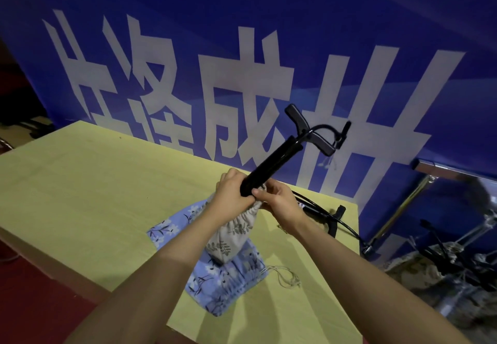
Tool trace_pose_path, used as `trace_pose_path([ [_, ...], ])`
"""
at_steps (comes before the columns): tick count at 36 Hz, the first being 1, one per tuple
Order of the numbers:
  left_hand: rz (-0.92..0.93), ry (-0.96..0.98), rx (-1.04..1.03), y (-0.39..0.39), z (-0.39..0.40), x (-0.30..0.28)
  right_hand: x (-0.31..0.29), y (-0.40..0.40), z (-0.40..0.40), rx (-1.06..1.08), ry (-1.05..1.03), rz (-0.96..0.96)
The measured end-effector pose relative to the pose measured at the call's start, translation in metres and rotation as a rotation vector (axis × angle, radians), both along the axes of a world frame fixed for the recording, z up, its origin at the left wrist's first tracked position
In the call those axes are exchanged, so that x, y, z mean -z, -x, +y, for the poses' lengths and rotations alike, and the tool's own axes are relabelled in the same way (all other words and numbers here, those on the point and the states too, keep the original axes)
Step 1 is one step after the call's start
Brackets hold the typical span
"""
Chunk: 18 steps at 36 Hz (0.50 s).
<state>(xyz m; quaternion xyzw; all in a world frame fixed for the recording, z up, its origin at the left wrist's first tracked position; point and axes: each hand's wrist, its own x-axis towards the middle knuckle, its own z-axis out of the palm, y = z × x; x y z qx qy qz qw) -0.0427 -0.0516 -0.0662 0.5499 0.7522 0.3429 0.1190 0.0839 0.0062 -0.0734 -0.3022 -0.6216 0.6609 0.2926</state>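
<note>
A person stands at the yellow counter (pixel 80 182) with both hands up at the mouth of a beige bag (pixel 231 233), near the counter's middle. A black pump (pixel 271 166) stands in that bag, its lower end hidden inside and its barrel leaning up and away to the right, with the T-handle and a thin hose at the top. The left hand (pixel 232 193) has its fingers curled round the gathered bag neck, against the barrel. The right hand (pixel 279 204) pinches the bag's rim between thumb and fingers, just beside the left, and the two hands almost touch. The beige bag rests on a blue bag (pixel 223 282) that lies flat on the counter, its cords (pixel 285 279) trailing out to the right. A second pump (pixel 333 217) lies by the far right edge, partly behind the right wrist. A blue banner (pixel 269 21) with big white characters hangs behind the counter, and metal stands (pixel 443 257) crowd the floor on the right.
</note>
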Motion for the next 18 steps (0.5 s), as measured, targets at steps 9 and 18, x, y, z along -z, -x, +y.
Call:
trace_pose_path([
  [9,-0.316,-0.124,0.024,0.001,-0.014,0.012,0.006,-0.007,-0.003,0.081,0.020,-0.151],
  [18,-0.279,0.194,-0.115,0.016,-0.030,0.045,0.027,-0.017,-0.009,0.028,0.085,-0.379],
])
